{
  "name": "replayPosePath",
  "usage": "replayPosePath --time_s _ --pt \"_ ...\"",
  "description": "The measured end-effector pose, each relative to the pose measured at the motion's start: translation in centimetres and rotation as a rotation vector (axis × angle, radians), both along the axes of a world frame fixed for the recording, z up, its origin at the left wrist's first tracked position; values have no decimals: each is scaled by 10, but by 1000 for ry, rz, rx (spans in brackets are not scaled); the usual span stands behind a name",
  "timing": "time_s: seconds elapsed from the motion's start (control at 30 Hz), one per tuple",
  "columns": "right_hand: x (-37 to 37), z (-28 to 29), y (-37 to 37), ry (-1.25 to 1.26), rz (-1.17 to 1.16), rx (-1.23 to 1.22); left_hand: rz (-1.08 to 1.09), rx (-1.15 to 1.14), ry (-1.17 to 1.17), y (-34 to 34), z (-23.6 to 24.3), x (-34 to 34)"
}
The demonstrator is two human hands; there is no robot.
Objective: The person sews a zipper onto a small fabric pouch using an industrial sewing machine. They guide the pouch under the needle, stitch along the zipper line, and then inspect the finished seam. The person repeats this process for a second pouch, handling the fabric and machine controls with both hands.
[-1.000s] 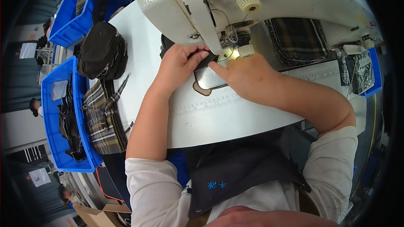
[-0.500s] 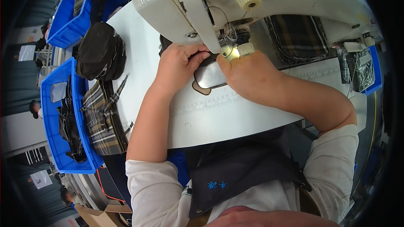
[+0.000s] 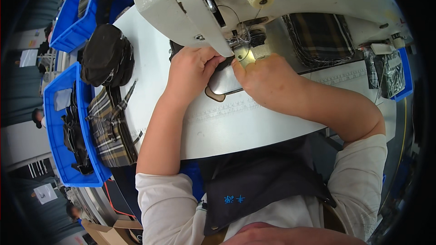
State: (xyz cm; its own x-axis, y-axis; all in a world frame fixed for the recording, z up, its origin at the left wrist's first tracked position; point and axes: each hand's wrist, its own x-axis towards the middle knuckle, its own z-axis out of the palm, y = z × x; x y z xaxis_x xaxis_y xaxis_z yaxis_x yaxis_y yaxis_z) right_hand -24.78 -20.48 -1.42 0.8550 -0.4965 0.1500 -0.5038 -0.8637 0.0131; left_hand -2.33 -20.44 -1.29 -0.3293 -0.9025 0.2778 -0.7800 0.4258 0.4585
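Under the head of a white sewing machine [image 3: 181, 9], a dark cloth piece [image 3: 223, 65] lies on the metal plate [image 3: 222, 80] by the lit needle area. My left hand [image 3: 193, 70] pinches this cloth between thumb and forefinger, just left of the needle. My right hand [image 3: 265, 77] is curled close to the presser foot, its thumb and forefinger at the cloth's right end; its other fingers are largely hidden. More dark cloth [image 3: 175, 49] shows behind my left hand. What the needle does is too small to make out.
Left of the white table [image 3: 213, 136] sit a dark rolled cloth bundle [image 3: 106, 54], plaid cloth pieces [image 3: 109, 127] and a blue bin [image 3: 97, 172] of dark pieces. Behind the machine's pillar lies a plaid panel [image 3: 320, 38]. A plastic-wrapped pack [image 3: 393, 77] rests at right in another blue bin.
The view has shifted slightly, so the machine appears further left. My right fingertips sit a little further left at the cloth; my left hand keeps its pinch.
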Motion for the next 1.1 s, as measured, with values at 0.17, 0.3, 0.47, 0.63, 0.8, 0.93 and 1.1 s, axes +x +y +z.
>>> replayPosePath --time_s 0.17,0.3,0.47,0.63,0.8,0.93,1.1 --pt "0 -4 -3 -71 32 -31 3 -95 -11 2 -6 -1" --pt "-1 -3 -4 -99 33 -28 8 -89 -15 2 -6 -3" --pt "1 -4 -5 -93 1 -64 24 -132 -52 2 -5 -5" --pt "2 -14 -10 -141 -20 -135 92 -69 -76 1 -6 -7" --pt "3 -9 -8 -144 -26 -112 154 110 22 1 -3 -2" --pt "2 -4 -3 -98 -23 -69 151 175 103 -2 -3 1" --pt "2 -6 -2 -61 -6 -17 142 218 144 -5 -9 3"
